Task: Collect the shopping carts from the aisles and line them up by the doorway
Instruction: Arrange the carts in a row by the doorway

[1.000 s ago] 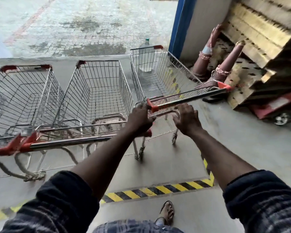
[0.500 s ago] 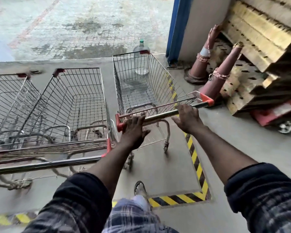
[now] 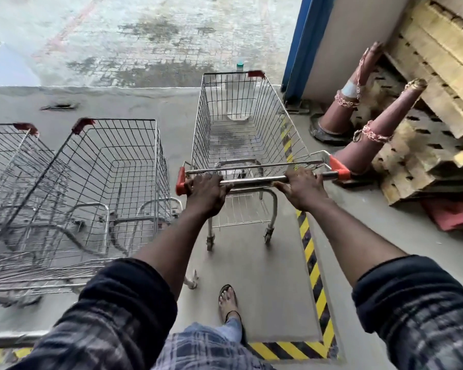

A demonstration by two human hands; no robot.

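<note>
Flanking cart (image 3: 251,180), 2 carts (image 3: 118,120) L, cones (image 3: 380,134) R, bottle (image 3: 240,66) ahead

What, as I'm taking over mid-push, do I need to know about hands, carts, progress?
Left hand and right hand both grip the handle of the held cart.
It points at the doorway, beside the blue door frame, a bottle just past its front.
Done: middle cart and far-left cart stand side by side on its left.
Left: line this one up with them, then let go. Aisle carts: not in view.
</note>
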